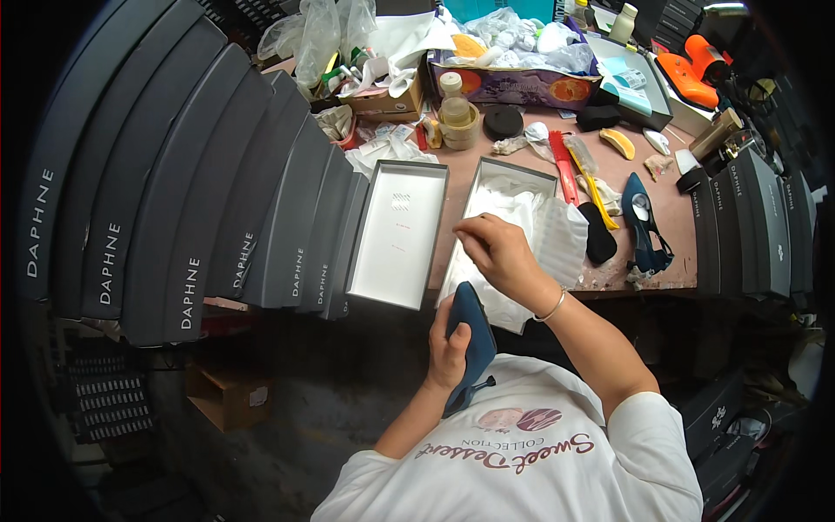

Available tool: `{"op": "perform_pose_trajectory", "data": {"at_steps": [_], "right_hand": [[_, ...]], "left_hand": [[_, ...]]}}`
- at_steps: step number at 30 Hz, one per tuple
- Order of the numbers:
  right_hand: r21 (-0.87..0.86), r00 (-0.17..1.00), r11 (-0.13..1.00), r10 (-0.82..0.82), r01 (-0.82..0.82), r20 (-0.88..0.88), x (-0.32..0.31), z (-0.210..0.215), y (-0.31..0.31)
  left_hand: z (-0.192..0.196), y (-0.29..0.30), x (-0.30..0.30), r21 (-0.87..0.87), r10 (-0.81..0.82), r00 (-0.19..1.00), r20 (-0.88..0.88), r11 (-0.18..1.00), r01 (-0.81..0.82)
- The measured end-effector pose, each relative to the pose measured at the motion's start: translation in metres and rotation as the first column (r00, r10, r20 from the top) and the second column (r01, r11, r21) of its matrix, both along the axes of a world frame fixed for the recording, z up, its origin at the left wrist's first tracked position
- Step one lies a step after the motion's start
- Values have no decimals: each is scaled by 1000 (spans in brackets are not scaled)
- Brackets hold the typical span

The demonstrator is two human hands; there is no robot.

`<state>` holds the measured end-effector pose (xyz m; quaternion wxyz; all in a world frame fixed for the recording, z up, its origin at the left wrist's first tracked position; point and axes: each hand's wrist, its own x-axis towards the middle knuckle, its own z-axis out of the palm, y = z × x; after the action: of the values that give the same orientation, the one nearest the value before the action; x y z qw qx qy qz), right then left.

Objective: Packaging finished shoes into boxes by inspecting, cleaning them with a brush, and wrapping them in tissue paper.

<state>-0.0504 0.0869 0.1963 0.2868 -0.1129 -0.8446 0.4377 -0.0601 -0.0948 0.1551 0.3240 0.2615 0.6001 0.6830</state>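
Note:
My left hand (448,350) is wrapped around a dark blue pointed shoe (470,335), held in front of my chest with its toe pointing up and its small heel near my shirt. Above and beyond the shoe, my right hand (503,254) hovers over an open shoebox (522,170) lined with white tissue paper (513,202). Its fingers are pinched together; anything between them is too small to make out. A matching blue shoe (641,224) with a slim strap lies on the table to the right. Left of the lined box is a shallow grey-edged box lid (391,261), white inside.
Tall rows of dark shoeboxes (217,191) flank the left side, with more boxes (739,230) at right. A red brush (564,165), a yellow-handled brush (600,196), a bottle (452,100) and a purple carton (522,87) stuffed with plastic crowd the table (678,261).

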Motion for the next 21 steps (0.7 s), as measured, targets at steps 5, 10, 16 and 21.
{"op": "perform_pose_trajectory", "data": {"at_steps": [5,10,16,21], "right_hand": [[-620,957,785,177,3,229,4,5,1],[-717,965,691,239,-91,108,11,-14,3],[-511,972,851,206,-121,114,27,24,-27],[-295,980,944,182,-150,82,29,17,-41]], "left_hand": [[-5,1,-14,59,71,974,216,995,-85],[-7,4,-18,10,121,957,264,992,-128],[-10,4,-19,-50,173,978,118,984,-168],[-3,3,-20,-59,175,984,36,983,-172]]}}
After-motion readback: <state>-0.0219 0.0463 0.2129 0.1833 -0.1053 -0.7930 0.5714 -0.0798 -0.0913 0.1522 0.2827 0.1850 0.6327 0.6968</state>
